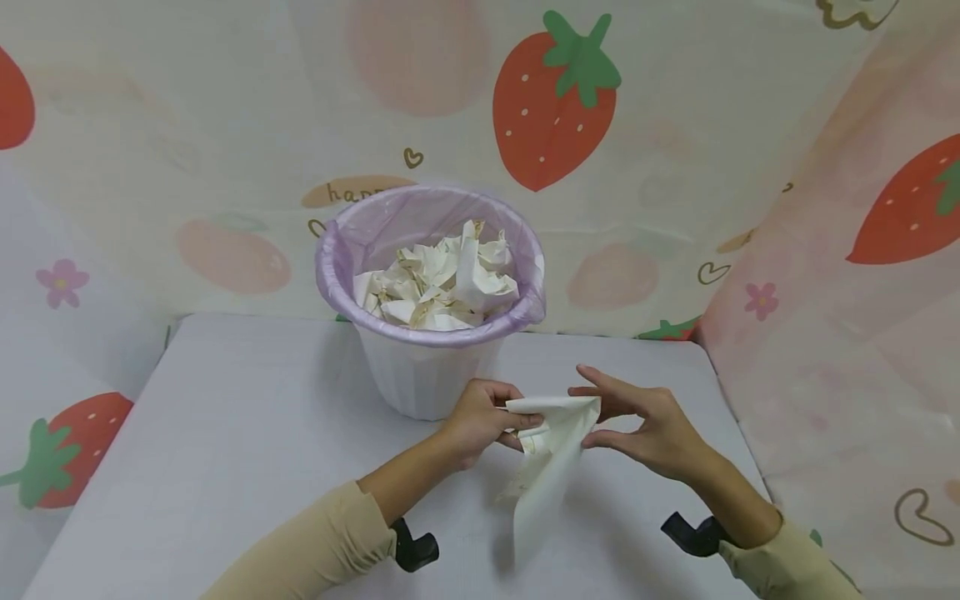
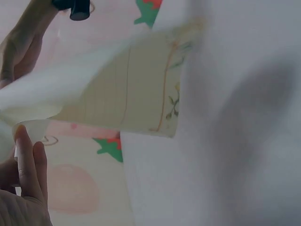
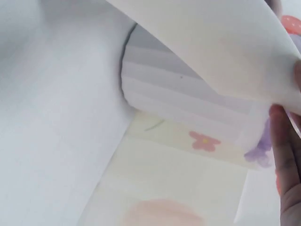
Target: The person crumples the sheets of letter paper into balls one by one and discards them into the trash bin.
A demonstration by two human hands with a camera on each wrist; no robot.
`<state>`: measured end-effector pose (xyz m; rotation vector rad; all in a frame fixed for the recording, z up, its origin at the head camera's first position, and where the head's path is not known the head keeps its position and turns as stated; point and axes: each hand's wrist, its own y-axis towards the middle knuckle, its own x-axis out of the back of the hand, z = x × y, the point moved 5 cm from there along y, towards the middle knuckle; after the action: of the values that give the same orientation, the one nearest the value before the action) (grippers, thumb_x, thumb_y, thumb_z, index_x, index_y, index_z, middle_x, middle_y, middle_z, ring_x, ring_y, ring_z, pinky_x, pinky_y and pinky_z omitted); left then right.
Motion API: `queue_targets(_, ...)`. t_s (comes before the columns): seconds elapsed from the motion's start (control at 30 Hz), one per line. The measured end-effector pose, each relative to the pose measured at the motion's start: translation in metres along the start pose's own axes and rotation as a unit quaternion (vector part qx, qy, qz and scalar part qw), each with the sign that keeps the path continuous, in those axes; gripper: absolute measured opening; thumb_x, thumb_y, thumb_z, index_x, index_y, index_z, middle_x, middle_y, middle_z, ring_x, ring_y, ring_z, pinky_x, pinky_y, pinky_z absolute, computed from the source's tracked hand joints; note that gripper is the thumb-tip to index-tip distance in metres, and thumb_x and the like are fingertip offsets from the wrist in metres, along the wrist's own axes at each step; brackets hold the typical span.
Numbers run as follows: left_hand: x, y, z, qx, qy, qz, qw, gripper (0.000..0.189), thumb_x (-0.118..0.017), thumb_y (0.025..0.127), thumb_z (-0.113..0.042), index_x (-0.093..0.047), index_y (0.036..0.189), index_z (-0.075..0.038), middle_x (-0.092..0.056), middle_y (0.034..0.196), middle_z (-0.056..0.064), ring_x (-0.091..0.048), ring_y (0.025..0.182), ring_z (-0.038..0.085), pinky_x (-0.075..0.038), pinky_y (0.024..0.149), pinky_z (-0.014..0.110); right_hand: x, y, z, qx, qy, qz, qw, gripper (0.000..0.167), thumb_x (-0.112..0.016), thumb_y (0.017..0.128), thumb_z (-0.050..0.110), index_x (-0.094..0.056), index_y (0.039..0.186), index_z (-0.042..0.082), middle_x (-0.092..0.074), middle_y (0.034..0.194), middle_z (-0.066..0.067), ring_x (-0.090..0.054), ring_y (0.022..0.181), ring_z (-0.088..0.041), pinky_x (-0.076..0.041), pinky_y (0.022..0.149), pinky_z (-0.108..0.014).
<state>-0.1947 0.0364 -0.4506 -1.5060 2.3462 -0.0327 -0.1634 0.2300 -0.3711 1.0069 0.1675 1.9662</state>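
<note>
A sheet of lined notepaper (image 1: 551,475) hangs folded over between the two hands, above the table. Its printed lines and small flower pattern show in the left wrist view on the paper (image 2: 146,89). My left hand (image 1: 483,421) pinches the sheet near its upper left, thumb on top. At the upper right corner, my right hand (image 1: 656,425) touches the paper with thumb and fingertips spread apart. A right-hand digit (image 3: 284,146) reaches the sheet's edge in the right wrist view. Behind the left hand stands a white bin (image 1: 420,375), holding crumpled paper (image 1: 442,279).
A purple bag (image 1: 431,337) lines the bin and folds over its rim. The white-covered table (image 1: 247,433) runs under both forearms. Strawberry-print sheets (image 1: 675,125) hang at the back and sides. Each wrist carries a black camera mount (image 1: 693,533).
</note>
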Motion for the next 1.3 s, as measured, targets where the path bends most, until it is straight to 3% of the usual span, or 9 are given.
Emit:
queue_targets(0.4, -0.009, -0.008, -0.001, -0.033, 0.084, 0.013, 0.9958, 0.015, -0.08, 0.08, 0.002, -0.069, 0.086, 0.011, -0.067, 0.074, 0.003, -0.064, 0.064, 0.012, -0.056, 0.05, 0.029, -0.005, 0.003, -0.002, -0.004, -0.062, -0.041, 0.9972, 0.063, -0.088, 0.064, -0.008, -0.068, 0.123, 0.0, -0.076, 0.096, -0.011, -0.074, 0.083, -0.019, -0.057, 0.073, -0.021)
queue_targets(0.57, -0.01, -0.01, -0.003, -0.055, 0.119, 0.034, 0.9908, 0.013, -0.078, 0.082, 0.001, -0.073, 0.092, 0.009, -0.071, 0.079, 0.008, -0.066, 0.067, 0.013, -0.059, 0.057, 0.031, -0.004, 0.002, -0.006, -0.005, -0.09, -0.071, 0.9935, 0.049, -0.089, 0.062, -0.008, -0.072, 0.106, 0.0, -0.075, 0.092, -0.012, -0.073, 0.075, -0.019, -0.057, 0.067, -0.02)
queue_targets(0.67, -0.013, -0.013, -0.009, -0.082, 0.161, 0.062, 0.9816, 0.017, -0.077, 0.083, -0.004, -0.076, 0.097, 0.005, -0.073, 0.086, 0.009, -0.068, 0.072, 0.013, -0.059, 0.064, 0.029, -0.002, 0.001, -0.008, -0.008, -0.108, -0.087, 0.9904, 0.042, -0.089, 0.061, -0.009, -0.071, 0.098, 0.003, -0.074, 0.088, -0.011, -0.073, 0.07, -0.019, -0.057, 0.064, -0.019)
queue_targets(0.8, -0.021, -0.019, -0.015, -0.122, 0.221, 0.135, 0.9583, 0.022, -0.075, 0.086, -0.01, -0.077, 0.105, -0.001, -0.075, 0.104, 0.008, -0.069, 0.088, 0.011, -0.057, 0.076, 0.027, 0.0, 0.002, -0.009, -0.018, -0.126, -0.092, 0.9876, 0.038, -0.088, 0.064, -0.008, -0.07, 0.095, 0.004, -0.074, 0.087, -0.009, -0.073, 0.07, -0.021, -0.057, 0.063, -0.02)
queue_targets(0.9, -0.024, -0.019, -0.015, -0.119, 0.218, 0.18, 0.9519, 0.025, -0.063, 0.095, -0.014, -0.075, 0.111, 0.0, -0.069, 0.122, 0.009, -0.068, 0.099, 0.011, -0.053, 0.091, 0.031, 0.002, 0.002, -0.009, -0.021, -0.146, -0.099, 0.9842, 0.037, -0.088, 0.064, -0.009, -0.07, 0.094, 0.003, -0.074, 0.088, -0.008, -0.073, 0.07, -0.023, -0.058, 0.063, -0.022)
queue_targets(1.0, -0.022, -0.015, -0.013, -0.108, 0.191, 0.193, 0.9563, 0.03, -0.052, 0.101, -0.015, -0.073, 0.113, 0.004, -0.063, 0.132, 0.014, -0.067, 0.106, 0.015, -0.049, 0.098, 0.034, 0.002, 0.003, -0.006, -0.011, -0.161, -0.103, 0.9815, 0.038, -0.088, 0.063, -0.01, -0.069, 0.094, 0.002, -0.074, 0.088, -0.008, -0.074, 0.071, -0.023, -0.058, 0.062, -0.023)
queue_targets(1.1, -0.02, -0.012, -0.01, -0.101, 0.163, 0.187, 0.9634, 0.025, -0.058, 0.1, -0.01, -0.072, 0.111, 0.006, -0.062, 0.133, 0.016, -0.065, 0.114, 0.02, -0.05, 0.099, 0.034, 0.0, 0.007, -0.002, 0.013, -0.17, -0.101, 0.9802, 0.039, -0.088, 0.062, -0.011, -0.069, 0.094, 0.001, -0.074, 0.087, -0.009, -0.073, 0.071, -0.023, -0.058, 0.06, -0.024)
queue_targets(1.2, -0.018, -0.009, -0.009, -0.092, 0.148, 0.155, 0.9724, 0.021, -0.071, 0.092, -0.008, -0.074, 0.109, 0.004, -0.066, 0.127, 0.014, -0.064, 0.115, 0.019, -0.054, 0.092, 0.032, -0.003, 0.01, 0.0, 0.038, -0.176, -0.104, 0.9781, 0.04, -0.088, 0.06, -0.012, -0.069, 0.093, 0.001, -0.074, 0.086, -0.009, -0.073, 0.07, -0.022, -0.058, 0.059, -0.025)
queue_targets(1.3, -0.015, -0.008, -0.009, -0.076, 0.138, 0.108, 0.9815, 0.023, -0.08, 0.084, -0.009, -0.077, 0.103, 0.002, -0.07, 0.12, 0.011, -0.07, 0.102, 0.018, -0.057, 0.085, 0.03, -0.007, 0.012, 0.002, 0.05, -0.178, -0.109, 0.9767, 0.041, -0.088, 0.059, -0.012, -0.07, 0.092, 0.002, -0.074, 0.084, -0.009, -0.073, 0.069, -0.023, -0.058, 0.06, -0.026)
